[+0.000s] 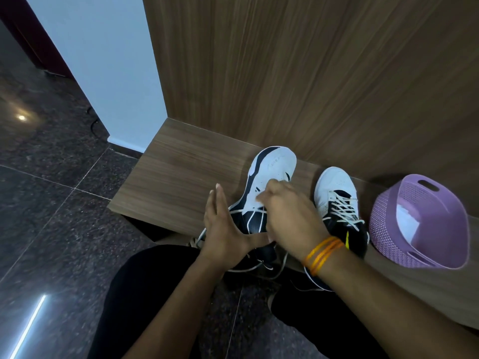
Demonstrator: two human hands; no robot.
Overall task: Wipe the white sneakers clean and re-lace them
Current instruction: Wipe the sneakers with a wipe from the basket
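A: Two white-and-navy sneakers on the wooden ledge (pixel 166 174); unlaced one (pixel 269 182) left, laced one (pixel 337 200) right.
B: Hands?
A: Left hand (pixel 223 229) flat, fingers spread, against the unlaced one. Right hand (pixel 287 216) pinching its white lace (pixel 248 210).

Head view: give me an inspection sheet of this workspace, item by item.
Surface: low wooden bench, wood-grain panel behind it.
Job's things: left sneaker tilted, laces loose and trailing off the bench edge; right sneaker upright and laced.
Clutter: purple perforated basket on its side beside the right sneaker, something white inside.
Grips: left hand open, fingers spread against the left sneaker's side; right hand closed over its lace area, orange bands on the wrist.
Cables: dark cord on the floor by the white wall.
Surroundings: dark polished stone floor.
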